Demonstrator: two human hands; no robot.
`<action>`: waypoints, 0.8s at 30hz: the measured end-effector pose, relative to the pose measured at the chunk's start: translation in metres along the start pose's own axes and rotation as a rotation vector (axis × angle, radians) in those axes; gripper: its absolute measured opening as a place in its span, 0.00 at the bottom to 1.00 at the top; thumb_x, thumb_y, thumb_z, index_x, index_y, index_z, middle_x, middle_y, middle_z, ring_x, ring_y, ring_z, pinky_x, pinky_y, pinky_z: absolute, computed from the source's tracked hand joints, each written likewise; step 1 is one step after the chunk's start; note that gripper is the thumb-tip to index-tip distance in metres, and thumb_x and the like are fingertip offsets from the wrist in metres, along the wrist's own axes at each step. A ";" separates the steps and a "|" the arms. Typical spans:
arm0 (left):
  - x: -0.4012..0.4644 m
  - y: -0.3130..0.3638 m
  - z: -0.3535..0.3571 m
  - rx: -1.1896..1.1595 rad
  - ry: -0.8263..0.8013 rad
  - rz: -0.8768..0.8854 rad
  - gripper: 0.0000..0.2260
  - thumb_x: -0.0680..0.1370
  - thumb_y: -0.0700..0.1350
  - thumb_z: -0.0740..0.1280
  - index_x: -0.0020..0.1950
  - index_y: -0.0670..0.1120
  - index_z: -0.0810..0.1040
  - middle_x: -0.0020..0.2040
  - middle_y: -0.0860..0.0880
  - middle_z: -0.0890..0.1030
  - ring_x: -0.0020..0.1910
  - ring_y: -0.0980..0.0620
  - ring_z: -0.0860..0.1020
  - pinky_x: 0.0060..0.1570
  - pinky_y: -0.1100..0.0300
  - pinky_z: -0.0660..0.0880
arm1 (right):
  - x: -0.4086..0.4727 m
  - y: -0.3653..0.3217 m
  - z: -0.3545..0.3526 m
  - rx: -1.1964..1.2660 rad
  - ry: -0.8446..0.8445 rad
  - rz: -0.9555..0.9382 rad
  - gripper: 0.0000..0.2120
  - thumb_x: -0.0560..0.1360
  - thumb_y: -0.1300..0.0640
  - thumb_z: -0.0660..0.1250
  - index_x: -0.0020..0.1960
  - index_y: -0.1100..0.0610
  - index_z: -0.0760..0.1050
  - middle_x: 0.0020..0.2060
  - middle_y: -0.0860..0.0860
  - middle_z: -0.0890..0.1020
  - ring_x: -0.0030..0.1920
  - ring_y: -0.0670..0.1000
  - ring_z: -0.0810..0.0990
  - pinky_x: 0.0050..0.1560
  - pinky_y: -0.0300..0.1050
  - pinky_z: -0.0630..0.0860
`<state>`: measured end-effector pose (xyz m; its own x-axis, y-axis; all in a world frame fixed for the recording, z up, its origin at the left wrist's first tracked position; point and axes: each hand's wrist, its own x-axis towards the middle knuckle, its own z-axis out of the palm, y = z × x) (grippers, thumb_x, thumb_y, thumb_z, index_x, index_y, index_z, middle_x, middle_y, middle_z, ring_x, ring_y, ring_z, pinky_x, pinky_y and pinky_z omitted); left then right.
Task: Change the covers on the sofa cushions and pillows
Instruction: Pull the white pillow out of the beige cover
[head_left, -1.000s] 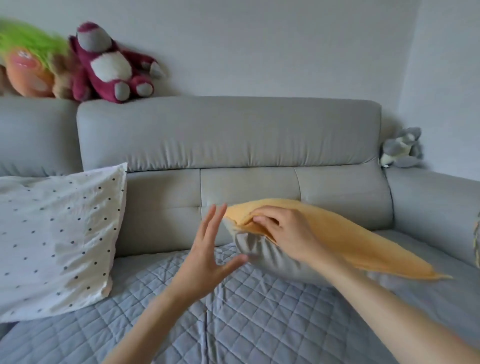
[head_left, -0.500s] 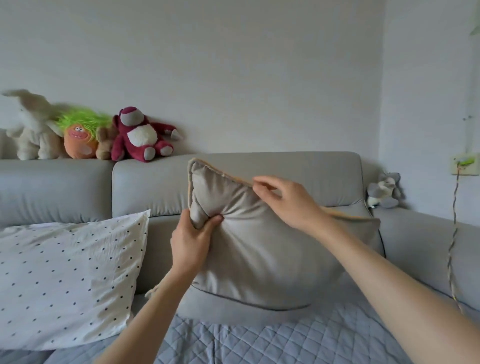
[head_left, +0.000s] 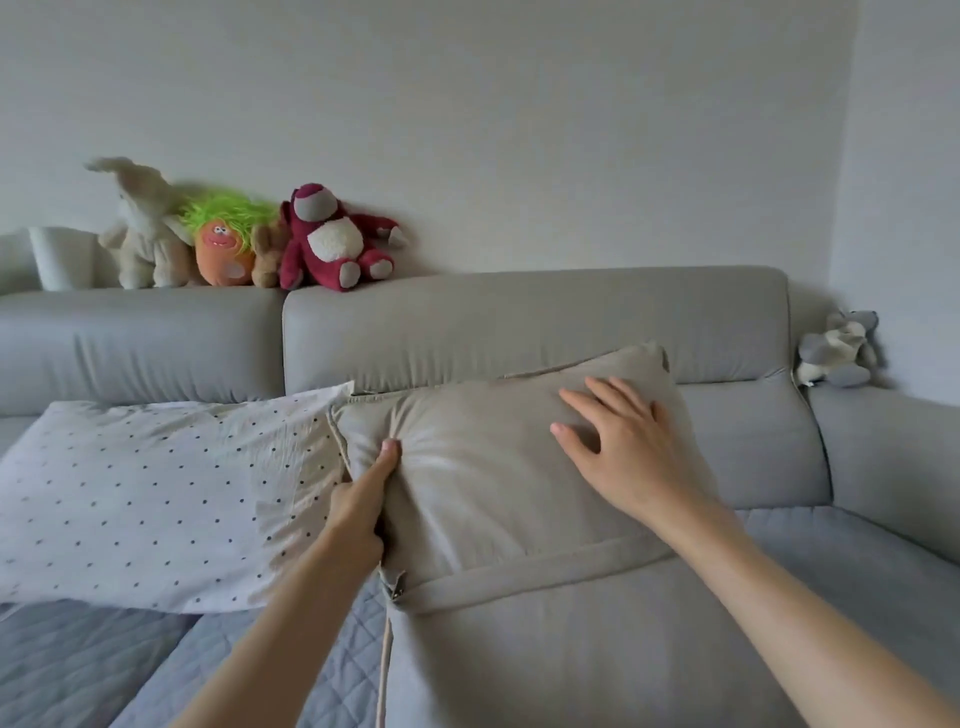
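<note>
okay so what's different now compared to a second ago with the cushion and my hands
The beige cushion went from lying flat, yellow side up, to standing against the sofa back. The left hand, open and free before, now grips its left edge. The right hand let go of the top edge and presses flat on the front. The dotted pillow and the plush toys stayed put.

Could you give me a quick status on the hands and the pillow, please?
Left hand pinches beige pillow's left edge. Right hand flat on its front. Pillow upright against sofa back, beside dotted pillow.
</note>
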<state>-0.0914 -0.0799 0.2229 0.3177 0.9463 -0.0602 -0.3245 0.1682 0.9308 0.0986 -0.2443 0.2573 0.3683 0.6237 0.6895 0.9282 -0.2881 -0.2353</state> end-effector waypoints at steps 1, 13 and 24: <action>0.001 -0.016 -0.006 0.058 -0.025 -0.077 0.40 0.59 0.63 0.77 0.62 0.41 0.73 0.57 0.45 0.78 0.54 0.45 0.76 0.59 0.51 0.72 | -0.010 0.005 0.017 0.026 -0.091 0.029 0.26 0.77 0.38 0.53 0.72 0.46 0.64 0.74 0.47 0.60 0.75 0.48 0.53 0.73 0.54 0.53; -0.031 -0.110 -0.064 0.744 -0.106 0.288 0.08 0.72 0.49 0.72 0.51 0.52 0.79 0.51 0.51 0.75 0.48 0.51 0.77 0.46 0.65 0.72 | -0.120 0.017 0.121 0.029 -0.126 -0.003 0.28 0.74 0.38 0.47 0.64 0.48 0.73 0.67 0.49 0.72 0.68 0.49 0.68 0.69 0.48 0.53; -0.038 -0.096 -0.086 0.865 -0.125 0.281 0.05 0.75 0.40 0.69 0.49 0.48 0.77 0.36 0.46 0.81 0.30 0.56 0.76 0.37 0.65 0.73 | -0.141 0.014 0.116 0.013 -0.057 -0.055 0.21 0.76 0.43 0.53 0.62 0.50 0.75 0.66 0.51 0.73 0.67 0.53 0.69 0.68 0.53 0.57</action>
<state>-0.1486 -0.1082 0.1052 0.4386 0.8756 0.2021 0.3593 -0.3770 0.8537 0.0653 -0.2519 0.0772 0.3186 0.6789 0.6615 0.9477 -0.2426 -0.2073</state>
